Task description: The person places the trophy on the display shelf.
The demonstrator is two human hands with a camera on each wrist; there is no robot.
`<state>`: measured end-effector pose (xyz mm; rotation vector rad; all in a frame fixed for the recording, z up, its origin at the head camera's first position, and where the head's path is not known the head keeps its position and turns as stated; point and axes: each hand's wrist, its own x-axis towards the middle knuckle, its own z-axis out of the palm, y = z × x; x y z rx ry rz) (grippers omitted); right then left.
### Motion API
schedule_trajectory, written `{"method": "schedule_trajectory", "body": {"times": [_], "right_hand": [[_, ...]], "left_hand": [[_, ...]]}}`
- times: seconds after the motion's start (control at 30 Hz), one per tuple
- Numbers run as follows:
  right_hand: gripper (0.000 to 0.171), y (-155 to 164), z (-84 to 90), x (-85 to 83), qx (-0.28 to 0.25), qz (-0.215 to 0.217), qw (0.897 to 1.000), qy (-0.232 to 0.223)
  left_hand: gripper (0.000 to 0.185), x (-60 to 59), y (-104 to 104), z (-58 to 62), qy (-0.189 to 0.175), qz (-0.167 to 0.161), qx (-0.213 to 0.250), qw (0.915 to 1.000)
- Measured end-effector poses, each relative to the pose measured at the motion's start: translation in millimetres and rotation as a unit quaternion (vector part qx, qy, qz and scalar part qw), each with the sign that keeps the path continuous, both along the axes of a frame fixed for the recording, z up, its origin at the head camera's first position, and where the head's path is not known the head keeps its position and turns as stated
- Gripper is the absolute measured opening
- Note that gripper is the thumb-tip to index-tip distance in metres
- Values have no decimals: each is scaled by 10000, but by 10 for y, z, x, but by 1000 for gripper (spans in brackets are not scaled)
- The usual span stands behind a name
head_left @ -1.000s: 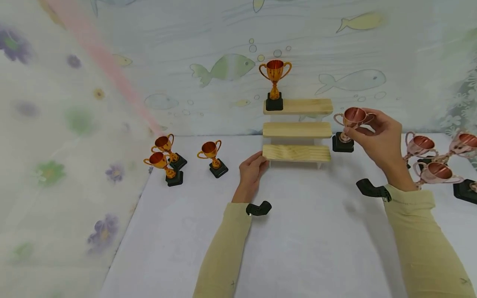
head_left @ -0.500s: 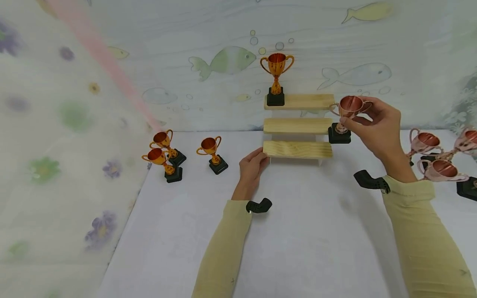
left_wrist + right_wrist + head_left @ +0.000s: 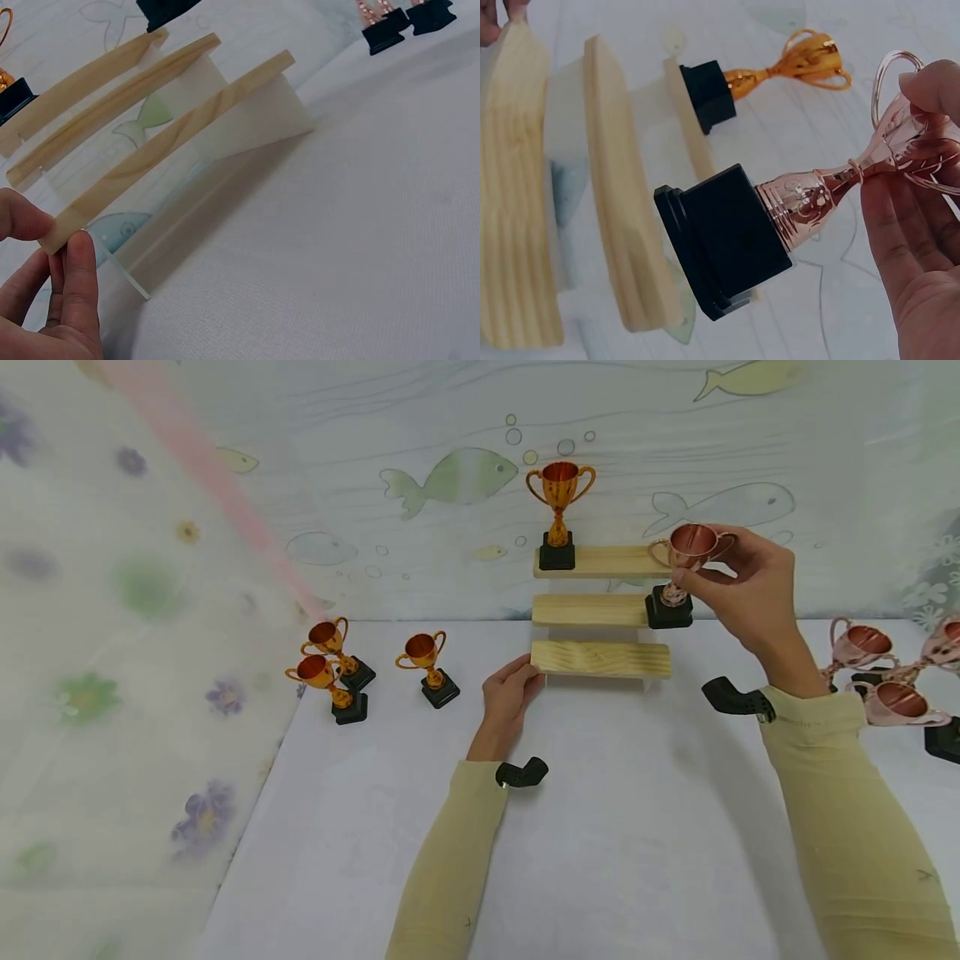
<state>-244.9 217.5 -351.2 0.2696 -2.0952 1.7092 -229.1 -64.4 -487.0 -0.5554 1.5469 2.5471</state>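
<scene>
Setting: white table (image 3: 600, 827) backed by a pale curtain printed with fish and bubbles; a flowered curtain hangs to the left of it.

Right hand (image 3: 750, 589): fingers and thumb pinched round the bowl of a pink trophy (image 3: 678, 564), held in the air at the right end of the wooden step shelf (image 3: 600, 610). In the head view its black base hangs level with the middle step; whether it touches the wood cannot be told. The wrist view shows the base just beside the ends of the boards. Trophy: copper-pink metal, shiny, two loop handles, narrow ribbed stem, square black stepped base. One handle is partly covered by the fingers.

Left hand (image 3: 510, 693): thumb and fingertips clamped on the left end of the bottom step. The wrist view shows the thumb above and fingers (image 3: 79, 277) below the board end; the palm is cut off by the frame edge.

Shelf: three light wooden boards on white side panels, standing on the table against the fish curtain.

On the left end of the top step: one gold trophy (image 3: 559, 510), upright, black base.

Left of the shelf, on the table: three gold trophies (image 3: 352, 664), two close together, one nearer the shelf.

Right of the shelf: a group of pink trophies (image 3: 885, 672), partly cut off by the frame edge; their count is unclear.
</scene>
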Motion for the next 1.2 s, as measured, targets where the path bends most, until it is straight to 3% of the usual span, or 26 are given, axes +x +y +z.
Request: {"method": "schedule_trajectory", "body": {"times": [0.17, 0.33, 0.63, 0.9, 1.2], "right_hand": [[42, -41, 92, -123, -585, 318, 9978, 56], [41, -110, 170, -278, -651, 218, 9976, 40], [41, -283, 191, -591, -1276, 367, 9908, 246], [36, -426, 241, -782, -468, 197, 9984, -232], [28, -486, 281, -879, -199, 200, 9980, -573]], "left_hand": [[33, -21, -2, 21, -7, -26, -11, 10000], [33, -53, -4, 14, -20, -1, 34, 10000], [33, -32, -8, 15, -69, 19, -18, 10000], [34, -11, -9, 10, -94, -13, -76, 9999], [33, -6, -5, -5, -69, -32, -89, 9999]]}}
